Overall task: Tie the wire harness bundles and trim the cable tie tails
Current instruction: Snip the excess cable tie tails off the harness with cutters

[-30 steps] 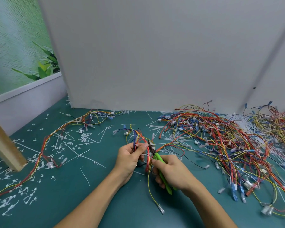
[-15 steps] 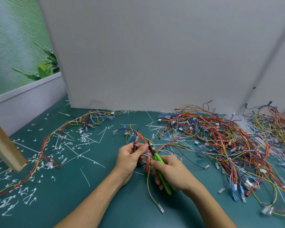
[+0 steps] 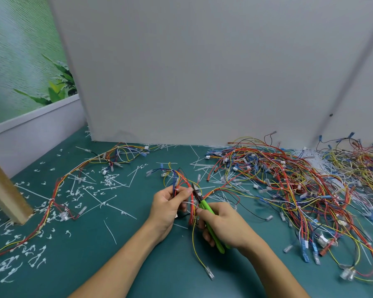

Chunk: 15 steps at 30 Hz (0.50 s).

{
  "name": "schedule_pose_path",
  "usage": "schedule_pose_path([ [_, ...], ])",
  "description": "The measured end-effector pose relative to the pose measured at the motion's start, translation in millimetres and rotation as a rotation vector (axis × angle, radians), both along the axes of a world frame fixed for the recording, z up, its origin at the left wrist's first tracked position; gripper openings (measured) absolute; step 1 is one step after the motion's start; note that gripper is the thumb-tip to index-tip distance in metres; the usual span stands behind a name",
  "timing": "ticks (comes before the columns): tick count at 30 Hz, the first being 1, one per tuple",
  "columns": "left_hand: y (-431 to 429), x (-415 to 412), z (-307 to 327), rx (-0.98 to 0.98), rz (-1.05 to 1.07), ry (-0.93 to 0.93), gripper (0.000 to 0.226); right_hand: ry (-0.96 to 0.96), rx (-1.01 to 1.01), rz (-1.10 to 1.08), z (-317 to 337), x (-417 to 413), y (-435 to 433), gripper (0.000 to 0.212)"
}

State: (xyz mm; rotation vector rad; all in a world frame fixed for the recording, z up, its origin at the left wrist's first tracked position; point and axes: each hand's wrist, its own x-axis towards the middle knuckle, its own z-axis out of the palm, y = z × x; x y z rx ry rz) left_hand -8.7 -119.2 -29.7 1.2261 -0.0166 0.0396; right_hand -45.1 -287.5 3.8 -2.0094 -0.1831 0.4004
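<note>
Far left, a wooden post [image 3: 7, 190] stands on the green table [image 3: 138, 259]. Beside it lies a tied harness [image 3: 58, 183] among scattered cut tie tails [image 3: 109, 181]. At centre, above the table, the left hand [image 3: 167, 206] grips the wire bundle [image 3: 182, 181], fingers curled round it. The right hand [image 3: 226, 224] is closed on green-handled cutters [image 3: 206, 206], whose nose sits at the bundle. A loose harness pile [image 3: 289, 186] covers the right.
</note>
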Motion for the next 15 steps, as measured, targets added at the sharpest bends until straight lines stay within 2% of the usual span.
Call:
schedule_pose_path([
  [15,-1.0,-0.6,2.0,0.003,0.011,0.004,0.015,-0.011,0.011,0.005,-5.0,2.6,0.9,0.026],
])
